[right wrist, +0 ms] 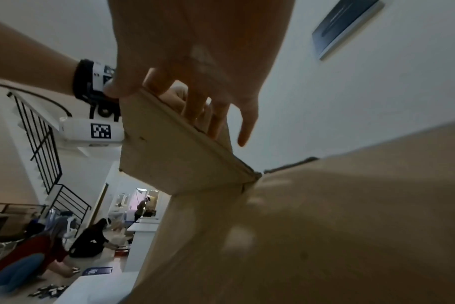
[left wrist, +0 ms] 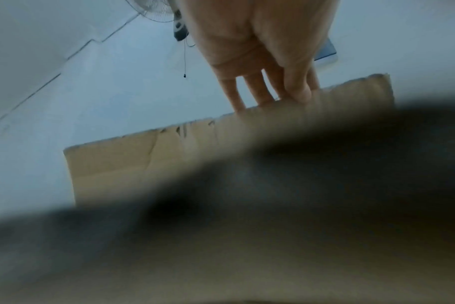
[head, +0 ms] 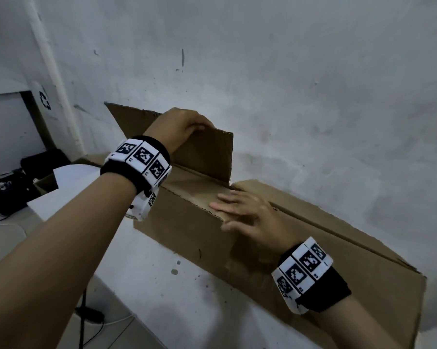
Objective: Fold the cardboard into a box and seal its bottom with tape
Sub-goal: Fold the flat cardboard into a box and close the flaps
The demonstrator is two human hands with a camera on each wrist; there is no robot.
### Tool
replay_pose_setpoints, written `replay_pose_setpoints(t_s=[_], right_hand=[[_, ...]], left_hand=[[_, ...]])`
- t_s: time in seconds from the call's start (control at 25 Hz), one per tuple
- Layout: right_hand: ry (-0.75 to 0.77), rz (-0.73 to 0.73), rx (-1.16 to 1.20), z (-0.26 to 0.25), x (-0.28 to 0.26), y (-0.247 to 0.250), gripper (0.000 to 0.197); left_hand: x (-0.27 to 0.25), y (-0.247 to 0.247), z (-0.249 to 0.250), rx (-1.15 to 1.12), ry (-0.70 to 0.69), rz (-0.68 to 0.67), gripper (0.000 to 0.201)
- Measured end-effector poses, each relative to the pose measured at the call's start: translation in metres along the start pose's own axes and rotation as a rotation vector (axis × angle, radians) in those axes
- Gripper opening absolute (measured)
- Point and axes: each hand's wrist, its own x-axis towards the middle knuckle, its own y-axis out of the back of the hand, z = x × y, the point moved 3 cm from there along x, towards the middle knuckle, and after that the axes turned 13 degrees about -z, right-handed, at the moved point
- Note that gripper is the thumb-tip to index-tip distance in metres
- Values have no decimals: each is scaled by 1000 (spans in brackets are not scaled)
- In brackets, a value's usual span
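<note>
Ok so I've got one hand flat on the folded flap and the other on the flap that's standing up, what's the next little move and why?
Probably fold the upright flap down toward you with the left hand, which already grips its top edge. The right hand lies flat on the near flap, holding it down, so the box seems ready for the standing flap to close over it. No tape is visible yet.

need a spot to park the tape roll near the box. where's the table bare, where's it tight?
Bare: white table behind and right of the cardboard box, and the front strip between the box and the table's near edge. Tight: the box top, where the left hand grips the raised flap and the right hand presses a folded flap flat.
</note>
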Motion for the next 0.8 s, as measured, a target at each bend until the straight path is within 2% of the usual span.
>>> replay_pose_setpoints(t_s=[0.12, 0.28, 0.32, 0.4, 0.44, 0.52, 0.64, 0.72, 0.8], right_hand=[[-202, -205, -203, 14, -2, -15, 51], [-350, -494, -604, 31, 0, -40, 55], [-372, -492, -631, 31, 2, -41, 53], [-403, -348, -577, 25, 13, -30, 52], [-422, -232, -531, 21, 20, -19, 58], [-461, -48, -510, 12, 38, -1, 81], [-471, -8, -466, -6, 63, -2, 111], [-528, -14, -365, -9, 74, -8, 114], [-608, -33, -216, -1, 76, -7, 114]], left_hand=[[-5, -9, 1, -78, 18, 51, 29], [-8, -15, 1, -103, 46, 55, 26], [-8, -15, 1, -103, 50, 49, 26], [-9, -16, 1, -112, 51, 63, 25], [-9, -15, 1, -114, 49, 90, 25], [-7, -11, 0, -116, 55, 164, 25], [-2, -4, -2, -119, 38, 215, 24], [-5, -8, -5, -35, 12, 274, 26], [-11, -24, -11, 30, 38, 335, 38]])
